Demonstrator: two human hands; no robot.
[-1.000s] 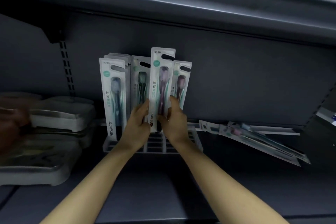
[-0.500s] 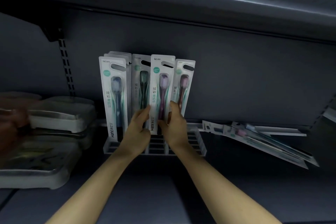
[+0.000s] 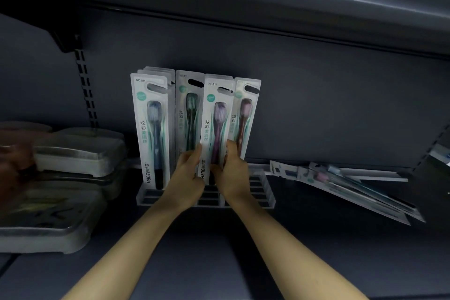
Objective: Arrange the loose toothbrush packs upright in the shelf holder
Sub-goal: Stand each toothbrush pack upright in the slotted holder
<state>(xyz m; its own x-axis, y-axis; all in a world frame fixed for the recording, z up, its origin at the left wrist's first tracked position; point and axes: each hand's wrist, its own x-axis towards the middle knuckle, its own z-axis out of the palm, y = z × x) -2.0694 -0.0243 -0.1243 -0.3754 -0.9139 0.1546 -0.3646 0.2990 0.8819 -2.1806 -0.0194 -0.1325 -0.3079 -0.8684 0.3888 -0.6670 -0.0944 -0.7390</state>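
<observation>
Seating step: left hand [image 3: 188, 173] and right hand [image 3: 231, 173] both pinch the purple toothbrush pack [image 3: 215, 126], upright in the clear holder [image 3: 266, 192]. Next, I'd guess: let go, fetch from loose packs [image 3: 341, 187] lying flat to the right.

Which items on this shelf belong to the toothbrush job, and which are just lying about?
Job:
- purple toothbrush pack, gripped by left hand and right hand
- slotted holder
- upright packs: blue, green, red
- loose packs lying flat, right

Lying about:
- stacked trays, left
</observation>
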